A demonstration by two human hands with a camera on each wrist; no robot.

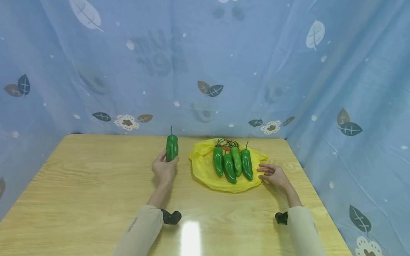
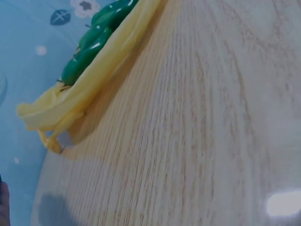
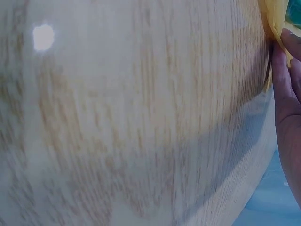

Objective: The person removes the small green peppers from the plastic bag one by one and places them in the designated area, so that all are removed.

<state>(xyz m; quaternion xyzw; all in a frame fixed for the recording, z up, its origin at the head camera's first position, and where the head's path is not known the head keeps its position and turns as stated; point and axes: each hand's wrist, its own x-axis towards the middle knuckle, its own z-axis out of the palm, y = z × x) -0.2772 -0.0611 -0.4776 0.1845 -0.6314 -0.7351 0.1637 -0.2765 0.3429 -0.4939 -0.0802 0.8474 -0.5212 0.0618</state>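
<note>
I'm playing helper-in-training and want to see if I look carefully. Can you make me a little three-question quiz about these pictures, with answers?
1. What does the left hand hold?
2. How many green peppers show on the yellow bag in the head view?
3. True or false: in the head view, the right hand is at the bag's left edge.

Key:
1. A green pepper.
2. Four.
3. False: the right hand is at its right edge.
</note>
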